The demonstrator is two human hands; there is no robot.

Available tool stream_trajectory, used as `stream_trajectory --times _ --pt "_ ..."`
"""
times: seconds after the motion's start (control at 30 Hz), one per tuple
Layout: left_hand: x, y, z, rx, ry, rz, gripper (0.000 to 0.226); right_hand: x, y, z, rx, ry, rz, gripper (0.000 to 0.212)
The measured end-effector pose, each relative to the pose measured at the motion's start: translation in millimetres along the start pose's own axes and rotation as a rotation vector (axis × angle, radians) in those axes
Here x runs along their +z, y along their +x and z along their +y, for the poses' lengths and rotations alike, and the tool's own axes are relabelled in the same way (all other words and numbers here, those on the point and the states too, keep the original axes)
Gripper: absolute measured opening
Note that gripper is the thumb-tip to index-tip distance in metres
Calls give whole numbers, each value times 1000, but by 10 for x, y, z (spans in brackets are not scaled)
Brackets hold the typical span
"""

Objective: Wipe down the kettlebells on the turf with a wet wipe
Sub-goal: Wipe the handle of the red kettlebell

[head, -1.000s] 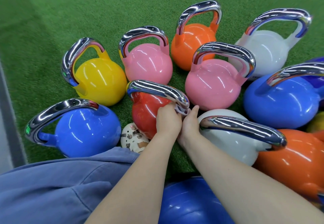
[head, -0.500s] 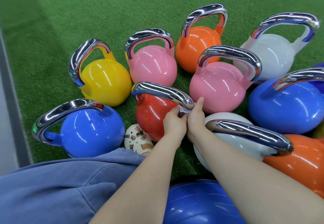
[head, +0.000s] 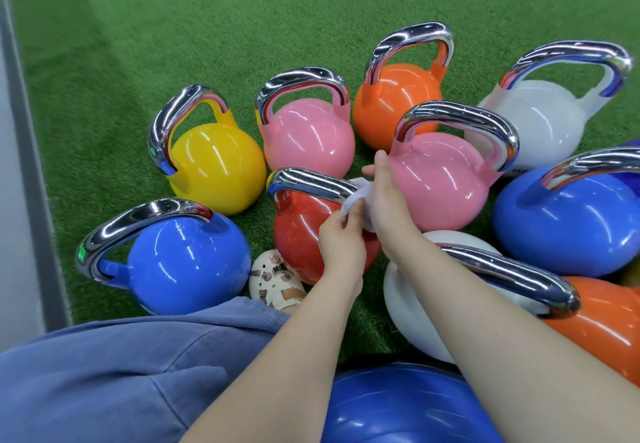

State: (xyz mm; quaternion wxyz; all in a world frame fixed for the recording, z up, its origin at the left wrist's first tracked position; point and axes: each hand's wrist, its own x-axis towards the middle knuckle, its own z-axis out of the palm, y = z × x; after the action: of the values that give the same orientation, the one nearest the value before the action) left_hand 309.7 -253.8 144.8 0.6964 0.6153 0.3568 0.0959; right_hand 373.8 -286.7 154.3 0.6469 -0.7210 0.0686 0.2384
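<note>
Head cam, looking down at a bunch of glossy kettlebells packed together on the green turf floor (head: 104, 78). Both hands are at the shiny chrome handle (head: 311, 184) of the round red kettlebell (head: 299, 231) in the middle. Left hand (head: 341, 243) has its fingers curled, pinching the white wet wipe (head: 356, 198), which is bunched against the handle's right end. Right hand (head: 384, 196) grips the wipe too, thumb sticking up (its other fingers are mostly hidden). A pink kettlebell (head: 440, 186) sits just right, a blue one (head: 187, 262) to the left, and a white charm-covered clog (head: 273, 278) pokes out below.
</note>
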Motion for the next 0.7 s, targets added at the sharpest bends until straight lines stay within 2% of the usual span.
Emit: stream_trajectory --times 0.1,0.17,0.23,0.3,0.37,0.47,0.57,0.7 --pt "68 28 83 -50 -61 94 34 -14 -4 -89 -22 -74 -34 53" --pt "86 55 177 -145 -118 149 38 -43 -9 -92 -126 -168 -86 33" --pt "91 89 278 -259 -236 132 36 -93 -24 -76 -245 -246 -134 18" --pt "103 82 360 -338 -310 46 33 -136 -25 -52 -300 -337 -187 22" --pt "85 104 389 -383 -347 29 33 -152 -13 -44 -329 -439 -217 26" --pt "21 265 394 -457 -366 82 37 -148 7 -50 -349 -510 -246 26" --pt "-4 402 352 -495 -331 143 52 -168 6 -69 -333 -528 -269 25" --pt "125 331 320 -415 -331 228 46 -221 -9 -94 -304 -559 -297 26"
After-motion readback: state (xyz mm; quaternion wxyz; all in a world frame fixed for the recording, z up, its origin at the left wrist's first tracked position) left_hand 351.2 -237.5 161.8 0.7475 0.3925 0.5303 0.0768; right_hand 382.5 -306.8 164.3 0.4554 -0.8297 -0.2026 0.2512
